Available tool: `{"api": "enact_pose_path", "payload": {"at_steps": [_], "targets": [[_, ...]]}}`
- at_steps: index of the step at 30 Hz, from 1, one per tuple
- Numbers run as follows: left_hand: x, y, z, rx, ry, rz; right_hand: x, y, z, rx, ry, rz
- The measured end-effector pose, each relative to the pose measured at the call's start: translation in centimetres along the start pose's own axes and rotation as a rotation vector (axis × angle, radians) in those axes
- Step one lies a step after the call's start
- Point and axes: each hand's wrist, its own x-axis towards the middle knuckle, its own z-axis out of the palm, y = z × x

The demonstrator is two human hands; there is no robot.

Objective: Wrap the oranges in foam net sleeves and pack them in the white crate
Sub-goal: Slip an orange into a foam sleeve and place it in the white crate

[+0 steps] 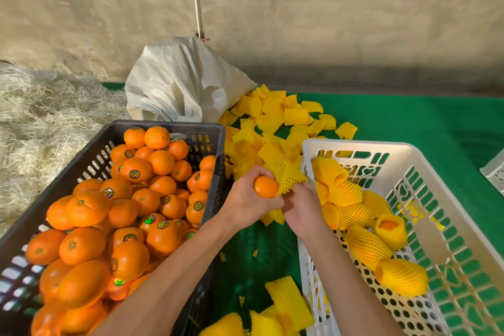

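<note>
Nearest the camera, a few loose foam sleeves [289,301] lay on the green table [409,123] between the two forearms. Above them the left hand [246,199] had its grip curled around a bare orange [266,186], fingers over the top and thumb beneath. The right hand [301,209] pinched the lower edge of a yellow foam net sleeve [286,176], whose mouth touched the orange's right side; the fruit was not yet inside it.

The orange looked firm, smooth and a little heavy, so a full wrap of the fingers around its middle seemed the safe hold. The sleeve looked light, soft and stretchy. It probably wanted taking at the rim, stretched wide, since the net could snag or fold under itself as the fruit pushed in.

Left of the hands stood the black crate [174,128], heaped with unwrapped oranges [122,213], many with stickers. To the right, the white crate [354,144] held several wrapped oranges [354,215] along its left side, with much of its floor bare. Beyond the hands a pile of sleeves [272,123] spread over the table, with a white woven sack [177,84] behind it and straw [41,117] at far left.
</note>
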Motion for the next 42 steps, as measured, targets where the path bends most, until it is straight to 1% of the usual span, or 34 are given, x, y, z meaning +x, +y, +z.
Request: {"api": "enact_pose_path", "payload": {"at_steps": [2, 4, 5, 6, 8, 9, 10, 12, 14, 16, 17, 19, 22, 25, 28, 31, 33, 35, 39, 40, 41, 42], "targets": [[-0.2, 0.2, 0.1, -0.045, -0.057, 0.041, 0.0, 0.3, -0.1, -0.148, 0.124, -0.087], [-0.4, 0.3, 0.1, -0.066, -0.095, 0.062, -0.1, 0.7, -0.1, -0.251, 0.180, -0.130], [-0.4, 0.2, 0.0, -0.071, -0.094, 0.059, 0.0, 0.7, 0.0, -0.259, 0.158, -0.091], [-0.3, 0.1, 0.0, -0.071, -0.079, 0.047, -0.1, 0.6, 0.2, -0.233, 0.093, -0.011], [-0.1, -0.1, -0.1, -0.059, -0.035, -0.006, -0.3, 0.3, 0.6, -0.136, -0.116, 0.141], [0.0, -0.1, -0.2, -0.058, -0.022, -0.041, -0.3, 0.1, 0.6, -0.100, -0.185, 0.159], [0.1, -0.2, -0.2, -0.065, -0.022, -0.080, -0.2, -0.1, 0.6, -0.065, -0.202, 0.152], [0.1, -0.3, -0.2, -0.099, -0.058, -0.180, 0.2, -0.2, 0.0, -0.029, -0.121, 0.078], [0.2, -0.1, -0.3, -0.156, -0.092, -0.271, 0.7, -0.1, -0.8, -0.034, 0.040, -0.017], [0.5, 0.1, -0.5, -0.349, -0.052, -0.326, 0.9, 0.3, -1.1, -0.105, 0.179, -0.069], [0.7, 0.2, -0.8, -0.466, -0.004, -0.349, 0.8, 0.4, -1.1, -0.146, 0.202, -0.084], [1.1, 0.0, -1.5, -0.591, 0.096, -0.369, 0.5, 0.5, -1.1, -0.197, 0.160, -0.096], [1.5, -0.6, -2.2, -0.570, 0.175, -0.349, -0.1, 0.2, -0.8, -0.236, 0.042, -0.082], [1.5, -0.5, -2.2, -0.541, 0.202, -0.330, -0.7, 0.3, -0.3, -0.300, -0.087, -0.036], [1.4, -0.4, -2.1, -0.465, 0.188, -0.331, -0.7, 0.4, -0.5, -0.303, -0.122, -0.004], [1.5, -0.8, -1.7, -0.301, 0.181, -0.303, -0.6, 0.5, -0.5, -0.328, -0.127, 0.018], [1.7, -0.9, -1.6, -0.257, 0.149, -0.284, -0.5, 0.5, -0.6, -0.332, -0.122, 0.007], [1.6, -0.8, -1.6, -0.244, 0.079, -0.301, -0.5, 0.3, -0.6, -0.319, -0.120, 0.007], [1.1, -0.1, -1.4, -0.080, -0.095, -0.329, -0.5, -0.1, -0.7, -0.278, -0.132, 0.106], [0.9, 0.2, -1.4, -0.106, -0.163, -0.358, -0.5, -0.2, -0.8, -0.274, -0.131, 0.134], [0.8, 0.3, -1.4, -0.205, -0.240, -0.415, -0.5, -0.3, -0.8, -0.269, -0.134, 0.146], [0.7, 0.4, -1.5, -0.353, -0.315, -0.467, -0.5, -0.4, -0.8, -0.268, -0.142, 0.141]]}}
